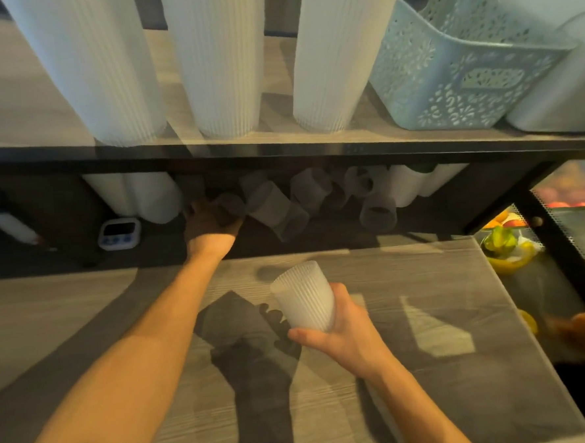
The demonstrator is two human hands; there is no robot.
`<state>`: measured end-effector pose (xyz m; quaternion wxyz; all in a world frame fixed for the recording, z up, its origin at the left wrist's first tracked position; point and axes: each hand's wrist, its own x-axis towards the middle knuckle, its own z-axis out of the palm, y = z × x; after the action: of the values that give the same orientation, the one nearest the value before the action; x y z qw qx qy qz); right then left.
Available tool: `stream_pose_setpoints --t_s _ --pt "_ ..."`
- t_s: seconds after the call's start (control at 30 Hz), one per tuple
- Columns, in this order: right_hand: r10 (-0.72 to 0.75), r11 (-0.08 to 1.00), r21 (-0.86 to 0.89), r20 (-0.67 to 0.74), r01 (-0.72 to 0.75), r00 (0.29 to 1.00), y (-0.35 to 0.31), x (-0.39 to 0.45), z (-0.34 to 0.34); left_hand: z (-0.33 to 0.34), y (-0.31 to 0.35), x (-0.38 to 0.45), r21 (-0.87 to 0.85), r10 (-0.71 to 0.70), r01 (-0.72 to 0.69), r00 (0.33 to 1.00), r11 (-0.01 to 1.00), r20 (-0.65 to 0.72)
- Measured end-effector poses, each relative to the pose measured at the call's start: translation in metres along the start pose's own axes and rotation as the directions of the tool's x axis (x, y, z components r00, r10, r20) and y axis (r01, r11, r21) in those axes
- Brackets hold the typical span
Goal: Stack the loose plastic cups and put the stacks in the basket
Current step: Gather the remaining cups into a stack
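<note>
Two hands work apart. The right hand (346, 334) grips a ribbed, frosted white plastic cup (304, 296), its long axis tilted, closed base pointing toward 11 o'clock, above the grey wood-grain counter (425, 281). The left hand (209, 223) reaches to 12 o'clock under the dark shelf (280, 150), fingers curled on a shadowed loose cup (230, 208). More tumbled cups (378, 212) lie at 1 o'clock. Three tall ribbed white stacks (219, 61) stand on the shelf beside a pale blue perforated plastic basket (463, 70).
</note>
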<state>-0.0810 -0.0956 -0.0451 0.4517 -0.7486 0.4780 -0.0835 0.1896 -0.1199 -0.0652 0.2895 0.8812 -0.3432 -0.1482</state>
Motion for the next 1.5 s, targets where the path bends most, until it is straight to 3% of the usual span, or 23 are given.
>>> stream_pose_setpoints --t_s 0.13,0.23,0.37,0.7,0.83,1.07,1.23,1.37,1.5 --pt "-0.039 0.999 -0.021 0.010 0.039 0.999 -0.005 0.002 0.003 -0.022 -0.017 -0.027 -0.307 -0.247 0.222 0.968 0.925 -0.044" --pt "-0.058 0.997 -0.039 0.055 0.060 0.997 -0.008 0.004 0.004 -0.031 -0.031 -0.043 -0.394 -0.348 0.315 0.938 0.863 -0.012" --pt "-0.105 0.992 -0.055 0.092 0.111 0.990 -0.016 0.004 0.008 -0.043 -0.044 -0.061 -0.479 -0.288 0.263 0.957 0.838 0.024" --pt "-0.137 0.978 -0.129 0.189 0.162 0.972 -0.013 -0.003 0.004 -0.054 -0.035 -0.113 -0.759 -0.210 0.185 0.976 0.624 0.066" --pt "-0.163 0.963 -0.181 0.209 0.202 0.964 -0.014 -0.009 0.000 -0.065 -0.016 -0.140 -0.725 -0.064 0.132 0.991 0.676 0.120" --pt "-0.249 0.954 -0.108 0.237 0.280 0.939 -0.016 -0.018 0.003 -0.061 0.001 -0.169 -0.558 0.091 0.051 0.970 0.829 0.223" --pt "-0.286 0.951 -0.069 0.171 0.301 0.943 -0.016 -0.023 0.006 -0.049 0.007 -0.185 -0.552 0.142 -0.021 0.974 0.833 0.177" --pt "-0.258 0.947 -0.150 0.168 0.284 0.951 -0.016 -0.020 0.003 -0.030 0.019 -0.209 -0.517 0.205 -0.084 0.962 0.852 0.181" --pt "-0.211 0.976 -0.024 0.106 0.215 0.972 -0.008 -0.017 0.003 -0.028 0.031 -0.190 -0.515 0.225 -0.083 0.949 0.853 0.219"
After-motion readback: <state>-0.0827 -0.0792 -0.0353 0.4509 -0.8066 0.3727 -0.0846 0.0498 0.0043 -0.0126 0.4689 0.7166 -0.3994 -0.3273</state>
